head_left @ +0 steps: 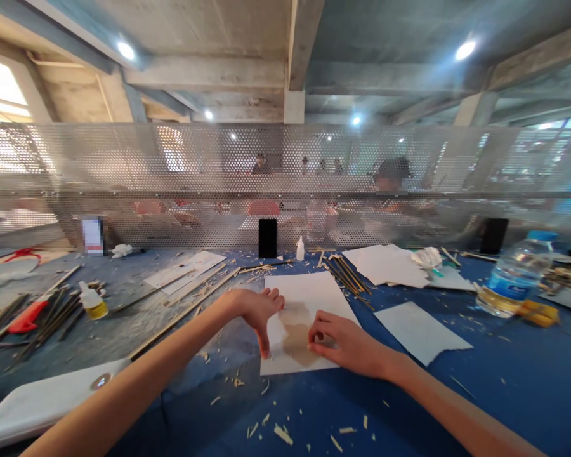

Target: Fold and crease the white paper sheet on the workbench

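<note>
A sheet of white paper (314, 293) lies on the blue tabletop in front of me, with the shadows of my hands across it. Over its left edge is my left hand (259, 310), thumb stretched down and held apart from the bent fingers; nothing shows in it. On the right side of the sheet, my right hand (335, 337) has its fingers curled and the thumb and fingertips drawn together in a pinch. What these fingertips hold, if anything, is too small to make out. Whether either hand presses on the paper I cannot tell.
Beyond the sheet stand a black phone (267, 238) and a small white bottle (300, 248). Thin sticks (347, 276), more paper (423, 331) and a water bottle (516, 273) lie rightward. Leftward are a yellow-labelled glue bottle (93, 301), a red-handled tool (27, 317) and a white device (52, 397).
</note>
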Motion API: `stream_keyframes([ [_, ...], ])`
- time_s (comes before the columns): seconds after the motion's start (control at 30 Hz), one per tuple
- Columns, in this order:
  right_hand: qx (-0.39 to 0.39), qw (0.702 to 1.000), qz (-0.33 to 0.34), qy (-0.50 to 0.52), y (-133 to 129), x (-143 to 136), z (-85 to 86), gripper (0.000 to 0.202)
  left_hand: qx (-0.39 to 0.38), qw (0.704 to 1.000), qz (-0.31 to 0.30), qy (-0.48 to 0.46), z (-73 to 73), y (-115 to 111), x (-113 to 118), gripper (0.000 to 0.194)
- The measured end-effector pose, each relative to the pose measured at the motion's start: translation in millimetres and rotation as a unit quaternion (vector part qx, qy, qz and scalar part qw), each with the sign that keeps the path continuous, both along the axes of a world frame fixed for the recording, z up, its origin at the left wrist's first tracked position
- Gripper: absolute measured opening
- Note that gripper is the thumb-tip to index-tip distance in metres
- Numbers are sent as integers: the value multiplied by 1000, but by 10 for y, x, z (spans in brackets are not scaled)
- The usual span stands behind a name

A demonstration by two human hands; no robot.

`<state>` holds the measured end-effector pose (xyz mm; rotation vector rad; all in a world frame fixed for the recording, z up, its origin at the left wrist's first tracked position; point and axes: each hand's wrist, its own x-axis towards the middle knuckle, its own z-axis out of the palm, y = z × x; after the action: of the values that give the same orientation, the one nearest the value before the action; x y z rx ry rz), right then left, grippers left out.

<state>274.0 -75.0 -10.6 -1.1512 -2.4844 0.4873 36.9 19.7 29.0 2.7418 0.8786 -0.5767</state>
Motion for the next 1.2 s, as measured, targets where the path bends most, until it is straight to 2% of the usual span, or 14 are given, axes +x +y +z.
stream_keyframes([
  [0.1, 19, 1000, -22, -7, -21, -16, 18, 12, 9, 1000, 2, 8, 0, -1, -5, 109],
  [0.27, -15, 1000, 11, 10, -43, -45, -3, 9, 5, 1000, -1, 7, -16, 16, -11, 108],
  [0.4, 19, 999, -28, 1, -14, -27, -33, 11, 12, 1000, -3, 6, -31, 29, -11, 107],
  [0.57, -29, 999, -11, 30, 12, -6, -59, 9, 2, 1000, 3, 2, -18, 21, -13, 110],
  [0.73, 24, 999, -40, 10, 20, 7, -53, 12, -1, 1000, 5, -2, -45, 47, -13, 111],
  [0.87, -30, 999, -10, 27, 6, -1, -43, 13, -2, 1000, 2, -8, -76, 70, -22, 112],
  [1.07, 6, 999, -44, 29, 35, 8, -58, 12, 13, 1000, -1, 3, -46, 42, -10, 109],
  [1.2, -39, 998, -22, 41, 25, -21, -50, 12, 18, 1000, -8, 2, -8, 17, 1, 107],
])
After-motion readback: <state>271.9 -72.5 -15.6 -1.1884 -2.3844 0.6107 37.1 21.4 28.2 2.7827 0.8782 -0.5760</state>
